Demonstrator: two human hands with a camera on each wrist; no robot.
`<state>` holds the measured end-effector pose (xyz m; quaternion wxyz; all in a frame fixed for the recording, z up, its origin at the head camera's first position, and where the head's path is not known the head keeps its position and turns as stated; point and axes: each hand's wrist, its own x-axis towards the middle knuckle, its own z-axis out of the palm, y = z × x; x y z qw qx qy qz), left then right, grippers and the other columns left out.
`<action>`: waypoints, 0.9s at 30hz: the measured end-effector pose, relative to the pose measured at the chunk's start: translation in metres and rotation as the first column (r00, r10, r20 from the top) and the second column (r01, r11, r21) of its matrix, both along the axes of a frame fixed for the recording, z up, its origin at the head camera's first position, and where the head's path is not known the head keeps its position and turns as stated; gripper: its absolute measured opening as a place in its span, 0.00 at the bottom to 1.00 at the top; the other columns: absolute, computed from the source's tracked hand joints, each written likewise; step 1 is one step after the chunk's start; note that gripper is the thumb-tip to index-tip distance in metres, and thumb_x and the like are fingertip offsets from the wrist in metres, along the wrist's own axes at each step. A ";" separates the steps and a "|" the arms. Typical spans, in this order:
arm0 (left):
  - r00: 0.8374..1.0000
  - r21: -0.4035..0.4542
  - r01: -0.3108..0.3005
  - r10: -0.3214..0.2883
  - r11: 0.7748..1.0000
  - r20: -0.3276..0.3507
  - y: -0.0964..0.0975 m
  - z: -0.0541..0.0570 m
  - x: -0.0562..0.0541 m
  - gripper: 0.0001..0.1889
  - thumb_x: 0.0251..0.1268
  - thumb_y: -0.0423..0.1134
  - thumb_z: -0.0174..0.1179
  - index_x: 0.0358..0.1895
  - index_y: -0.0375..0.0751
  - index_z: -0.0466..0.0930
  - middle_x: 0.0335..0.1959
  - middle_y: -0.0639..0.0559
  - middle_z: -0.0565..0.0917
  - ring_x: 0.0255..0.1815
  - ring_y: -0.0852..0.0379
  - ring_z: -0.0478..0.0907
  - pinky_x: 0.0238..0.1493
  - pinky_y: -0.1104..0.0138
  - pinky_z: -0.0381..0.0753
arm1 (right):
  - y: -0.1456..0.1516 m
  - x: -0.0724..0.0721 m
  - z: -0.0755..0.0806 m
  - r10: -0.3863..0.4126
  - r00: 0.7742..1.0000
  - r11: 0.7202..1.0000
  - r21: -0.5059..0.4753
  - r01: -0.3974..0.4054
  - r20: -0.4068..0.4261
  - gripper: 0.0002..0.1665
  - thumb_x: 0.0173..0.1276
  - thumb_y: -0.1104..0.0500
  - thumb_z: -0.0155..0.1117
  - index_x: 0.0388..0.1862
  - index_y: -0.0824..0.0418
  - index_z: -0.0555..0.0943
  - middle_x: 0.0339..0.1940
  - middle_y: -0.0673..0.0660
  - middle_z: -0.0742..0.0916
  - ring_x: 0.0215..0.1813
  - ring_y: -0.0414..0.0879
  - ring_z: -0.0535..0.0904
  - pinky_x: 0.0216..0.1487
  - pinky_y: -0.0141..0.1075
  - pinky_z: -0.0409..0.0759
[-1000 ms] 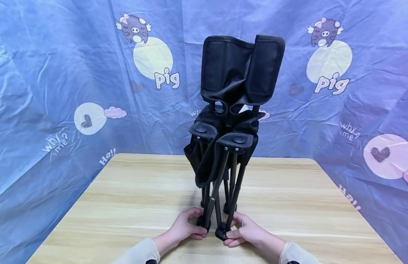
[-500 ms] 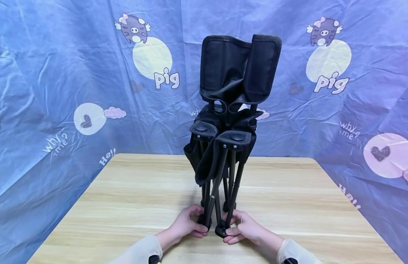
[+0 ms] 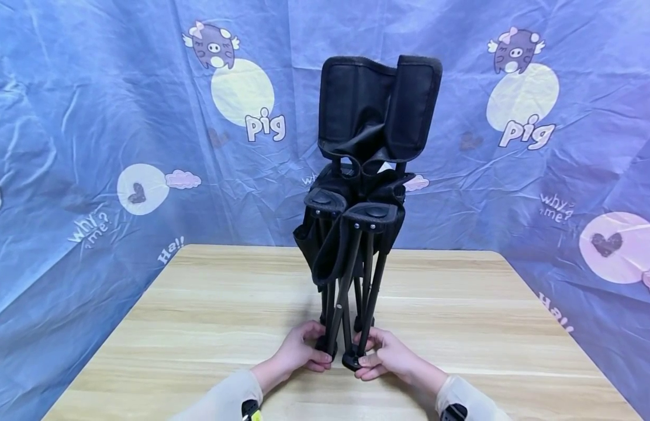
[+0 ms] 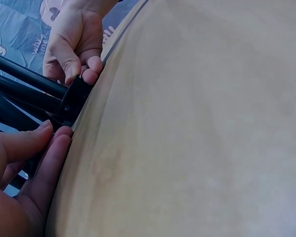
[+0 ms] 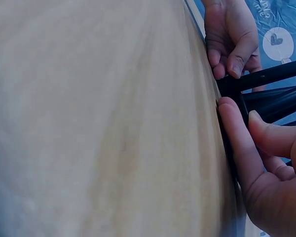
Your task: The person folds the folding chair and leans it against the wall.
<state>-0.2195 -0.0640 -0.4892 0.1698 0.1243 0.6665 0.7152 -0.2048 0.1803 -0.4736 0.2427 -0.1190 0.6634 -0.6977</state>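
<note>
A black folding chair (image 3: 351, 234) stands upright and mostly folded on the table, its fabric back at the top and its thin crossed legs below. My left hand (image 3: 300, 351) grips the left front foot (image 3: 327, 345) between thumb and fingers. On the other side my right hand (image 3: 388, 356) pinches the right front foot (image 3: 352, 358). In the left wrist view the tubes (image 4: 27, 91) run into a black plastic foot (image 4: 75, 101), close to both hands. The right wrist view has the thumb (image 5: 271, 136) against the black foot, with some fingers hidden behind it.
The wooden table (image 3: 209, 304) reaches out on both sides of the chair. Behind it hangs a blue printed cloth (image 3: 146, 117). Dark straps or devices (image 3: 453, 411) sit on both wrists.
The chair has slid slightly away from me across the table, its top shifting a little left. Both hands have moved forward with the feet, keeping their hold.
</note>
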 end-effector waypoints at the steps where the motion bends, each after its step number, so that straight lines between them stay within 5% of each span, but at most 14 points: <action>1: 1.000 0.001 -0.006 0.006 1.000 0.005 0.000 0.000 -0.001 0.27 0.46 0.13 0.65 0.54 0.26 0.72 0.49 0.38 0.77 0.27 0.42 0.86 0.28 0.57 0.87 | 0.000 -0.001 0.000 -0.002 1.000 1.000 0.003 0.002 -0.003 0.29 0.61 0.80 0.59 0.60 0.82 0.63 0.41 0.64 0.78 0.33 0.57 0.87 0.38 0.44 0.87; 27: 0.999 0.002 -0.041 0.041 0.999 0.008 0.006 0.000 -0.021 0.28 0.48 0.12 0.64 0.56 0.23 0.70 0.47 0.36 0.77 0.28 0.44 0.86 0.29 0.57 0.88 | 0.000 -0.023 -0.001 -0.042 0.999 0.999 0.024 0.042 -0.004 0.26 0.62 0.80 0.58 0.59 0.85 0.65 0.43 0.64 0.79 0.32 0.51 0.87 0.39 0.42 0.87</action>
